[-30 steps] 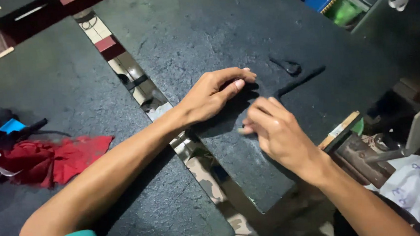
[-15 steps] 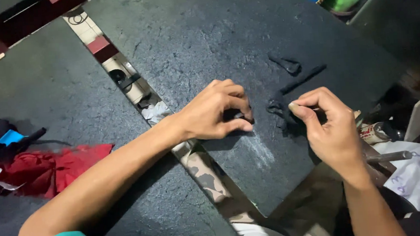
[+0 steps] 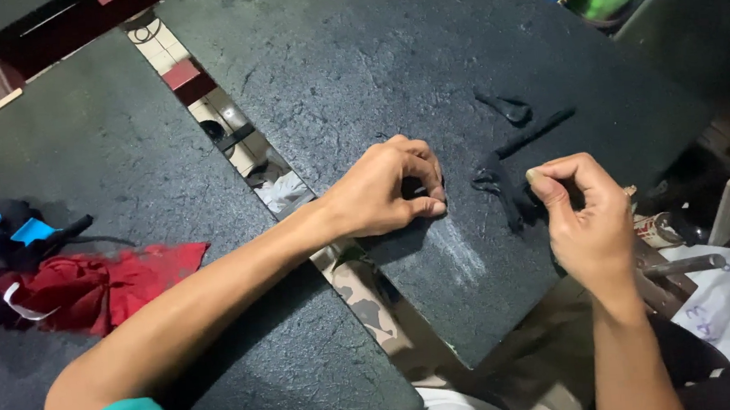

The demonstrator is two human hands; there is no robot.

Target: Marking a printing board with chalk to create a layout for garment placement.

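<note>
While my left hand [image 3: 385, 191] rests curled on the dark board [image 3: 330, 70], its fingers are bent under and pressed to the surface beside a pale chalky smear [image 3: 463, 254]; whether they grip anything I cannot tell. My right hand [image 3: 584, 215] pinches thumb and forefinger on a scrap of black material [image 3: 501, 189] lying on the board between my hands. Two more black scraps [image 3: 522, 121] lie just beyond. Red cloth [image 3: 101, 283] sits far left on the other board.
</note>
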